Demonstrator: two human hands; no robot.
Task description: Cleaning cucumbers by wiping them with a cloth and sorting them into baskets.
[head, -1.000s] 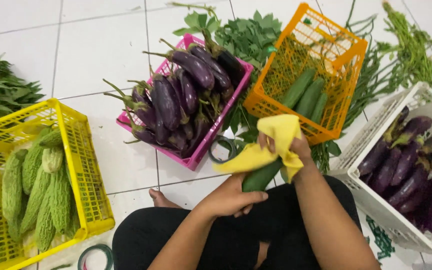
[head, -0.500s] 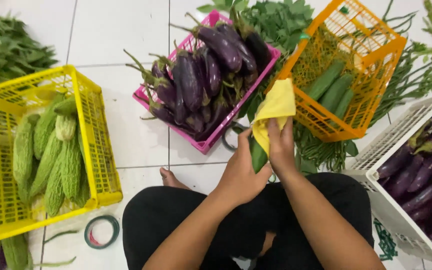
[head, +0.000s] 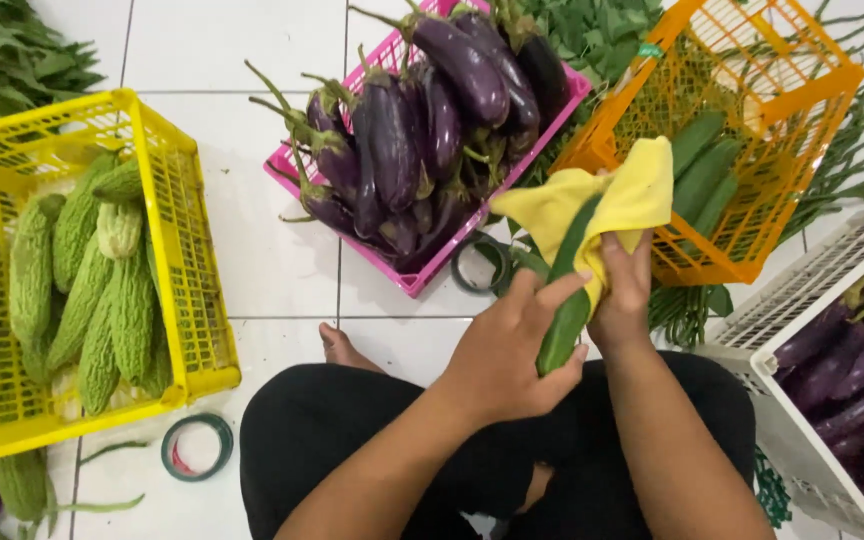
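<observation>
Both hands [head: 562, 330] now lower, cloth [head: 602, 205] still wrapping cucumber [head: 564, 320].

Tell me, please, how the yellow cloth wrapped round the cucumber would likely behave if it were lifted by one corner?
The yellow cloth would probably hang limp: it already folds and drapes over the cucumber. It looks thin and light, so the right hand pinches it easily. It seems unlikely to slip, judging by how it bunches.
</observation>
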